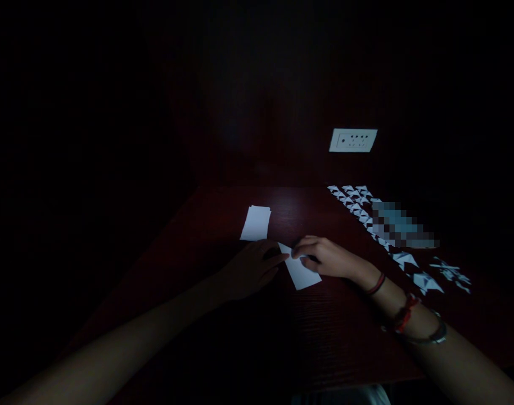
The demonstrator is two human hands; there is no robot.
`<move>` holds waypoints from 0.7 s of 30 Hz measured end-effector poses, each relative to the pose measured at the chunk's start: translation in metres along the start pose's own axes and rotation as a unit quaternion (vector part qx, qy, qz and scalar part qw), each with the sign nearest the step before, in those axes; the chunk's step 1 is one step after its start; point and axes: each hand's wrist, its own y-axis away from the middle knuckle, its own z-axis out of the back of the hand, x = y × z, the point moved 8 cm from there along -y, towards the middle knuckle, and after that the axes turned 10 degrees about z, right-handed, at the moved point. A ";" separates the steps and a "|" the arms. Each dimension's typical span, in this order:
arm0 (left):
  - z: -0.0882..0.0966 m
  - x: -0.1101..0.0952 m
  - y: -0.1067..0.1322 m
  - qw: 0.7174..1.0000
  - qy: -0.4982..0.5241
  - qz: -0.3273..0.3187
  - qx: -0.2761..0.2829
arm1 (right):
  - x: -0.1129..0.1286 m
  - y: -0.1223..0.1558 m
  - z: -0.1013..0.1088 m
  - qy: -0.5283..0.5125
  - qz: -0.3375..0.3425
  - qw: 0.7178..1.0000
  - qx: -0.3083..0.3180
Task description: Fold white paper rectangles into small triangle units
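Dim light is falling on a dark reddish wooden table (324, 337) against a near-black wall, where a white socket plate (352, 140) is showing markings too small to read. Near the table's middle a plain white paper slip (302, 274) is lying flat, its long axis running from far left to near right. The left hand (251, 270) and the right hand (328, 259) are meeting at its far end, fingers curled close and tips pressing on it; whether they are pinching it cannot be told. A stack of slips (256, 223) is lying just beyond, and folded paper pieces (354, 199) are lining the right side.
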 end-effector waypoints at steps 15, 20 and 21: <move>-0.006 0.002 0.002 0.998 0.035 -0.042 -0.025 | -0.023 0.003 -0.004 0.122 -0.144 0.981 -0.046; -0.011 0.005 0.003 1.000 0.007 -0.020 0.006 | -0.015 -0.001 -0.007 0.180 -0.109 0.978 -0.008; -0.011 0.004 0.003 1.000 0.004 -0.017 0.013 | -0.013 -0.002 -0.008 0.186 -0.097 0.978 -0.002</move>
